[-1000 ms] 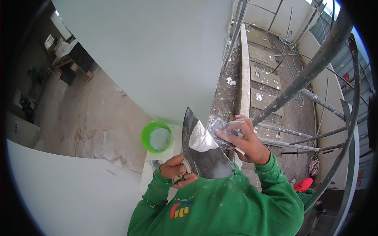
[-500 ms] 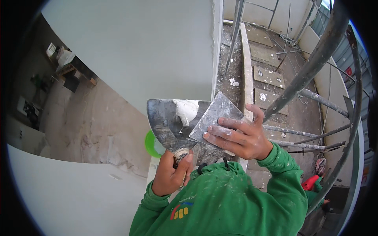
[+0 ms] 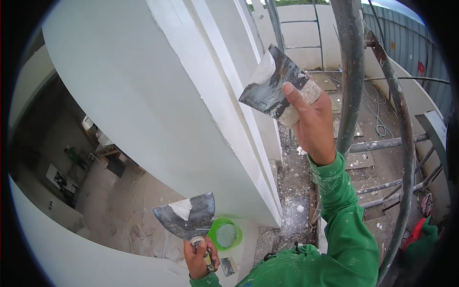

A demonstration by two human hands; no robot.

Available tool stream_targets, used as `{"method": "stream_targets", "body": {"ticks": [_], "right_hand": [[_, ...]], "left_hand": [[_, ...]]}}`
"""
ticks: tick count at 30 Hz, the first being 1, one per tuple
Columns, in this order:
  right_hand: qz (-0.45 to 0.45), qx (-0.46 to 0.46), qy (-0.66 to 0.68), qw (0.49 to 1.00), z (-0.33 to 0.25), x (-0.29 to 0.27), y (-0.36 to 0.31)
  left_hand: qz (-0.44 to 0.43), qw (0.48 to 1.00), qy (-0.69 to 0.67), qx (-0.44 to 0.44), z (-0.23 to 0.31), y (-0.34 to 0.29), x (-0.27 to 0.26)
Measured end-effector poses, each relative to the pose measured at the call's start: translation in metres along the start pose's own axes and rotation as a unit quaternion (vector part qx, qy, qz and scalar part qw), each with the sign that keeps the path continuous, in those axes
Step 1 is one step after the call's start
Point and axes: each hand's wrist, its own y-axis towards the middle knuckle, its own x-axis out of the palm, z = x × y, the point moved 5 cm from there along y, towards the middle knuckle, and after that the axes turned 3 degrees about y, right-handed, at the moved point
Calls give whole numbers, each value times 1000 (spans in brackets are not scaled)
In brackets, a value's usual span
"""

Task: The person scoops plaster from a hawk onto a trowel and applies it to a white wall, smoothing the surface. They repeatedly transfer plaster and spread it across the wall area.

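My left hand point(image 3: 200, 258), low in the view, is closed round the handle of a wide putty knife point(image 3: 198, 215). A lump of white filler point(image 3: 181, 209) lies on its dark, fan-shaped blade. Raised up to the right, my right hand point(image 3: 315, 125) grips a square-bladed flat scraper point(image 3: 273, 91) by its pale, crusted back edge, the thumb lying over the blade. White filler point(image 3: 265, 70) sits along that blade's upper left side. Between the scraper and the viewer's left stands the pale wall corner point(image 3: 210, 105); whether the blade touches it, I cannot tell.
Beside the putty knife stands a bright green bucket point(image 3: 237, 235) with pale contents. A small metal plate point(image 3: 229, 266) lies on the ledge below it. Scaffold poles point(image 3: 350, 71) rise close at my right. Splattered ground and a hose point(image 3: 380, 122) lie beyond.
My hands have moved apart. The right one has gone up with the scraper, now carrying filler; the left has dropped with the putty knife. The view has turned towards the wall corner.
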Motion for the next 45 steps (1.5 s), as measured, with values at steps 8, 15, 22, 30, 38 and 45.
{"method": "stream_targets", "body": {"ticks": [8, 15, 22, 30, 38, 45], "right_hand": [[-108, -523, -274, 800, -35, 111, 127], [-176, -508, -317, 781, -55, 138, 142], [-183, -496, -316, 788, -26, 137, 125], [-225, -250, -409, 848, 57, 38, -31], [-146, -423, -327, 832, -21, 110, 108], [-190, -497, -232, 814, -51, 162, 152]], "left_hand": [[49, 998, 36, 1, 4, -9, -9], [87, 995, 52, -17, 4, -12, -2], [58, 998, 18, -19, 9, -12, -1], [30, 999, 1, -16, 5, -5, -3], [42, 999, -9, -2, 8, -8, -1], [40, 999, -14, -16, 6, -8, -5]]}}
